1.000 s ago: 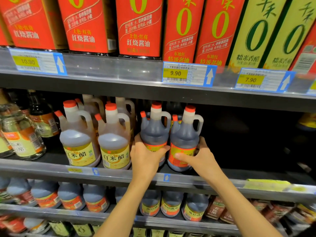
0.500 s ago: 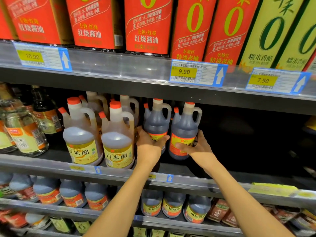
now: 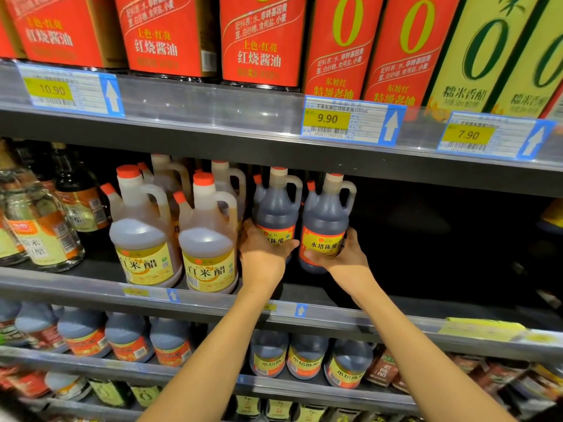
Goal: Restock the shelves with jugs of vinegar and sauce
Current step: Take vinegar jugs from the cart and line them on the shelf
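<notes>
Two dark vinegar jugs with red-and-yellow labels stand side by side on the middle shelf (image 3: 396,303). My left hand (image 3: 264,254) grips the lower body of the left dark jug (image 3: 276,208). The right dark jug (image 3: 326,217) is held low down by my right hand (image 3: 345,254), thumb across the label. To their left stand pale white-vinegar jugs with red caps (image 3: 207,239), the nearest almost touching my left hand. Both forearms reach up over the shelf edge.
Right of the dark jugs the middle shelf is a dark gap (image 3: 441,239). Glass bottles (image 3: 39,229) stand at the far left. Red and green sauce cartons (image 3: 262,41) fill the shelf above. More dark jugs (image 3: 304,357) line the shelf below.
Both hands have pushed the two dark jugs further back into the shelf. The view has shifted closer and slightly left.
</notes>
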